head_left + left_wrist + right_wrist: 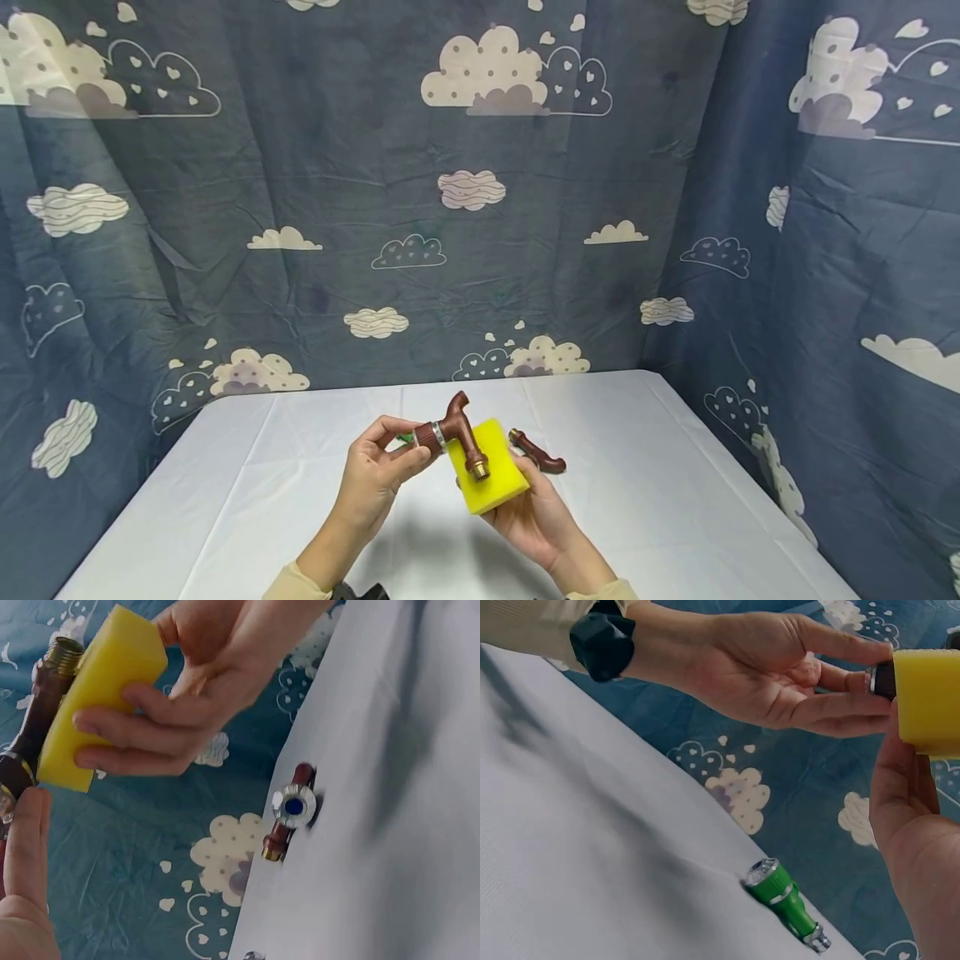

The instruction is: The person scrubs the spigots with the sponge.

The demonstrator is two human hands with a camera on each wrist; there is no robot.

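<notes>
My left hand grips a brown tap by its ribbed end, between thumb and fingers. The tap has a silver collar and a brass threaded tip pointing down toward me. Behind it, my right hand holds a yellow sponge, which overlaps the tap's pipe in the head view. In the left wrist view, the right fingers curl over the sponge's side, and the threaded brass end lies along its far face. Both things are held up above the table.
A second brown tap lies on the white-covered table, just beyond the right hand. The right wrist view shows a green fitting with silver ends near the table's edge. Dark cloud-patterned cloth hangs behind and at the sides.
</notes>
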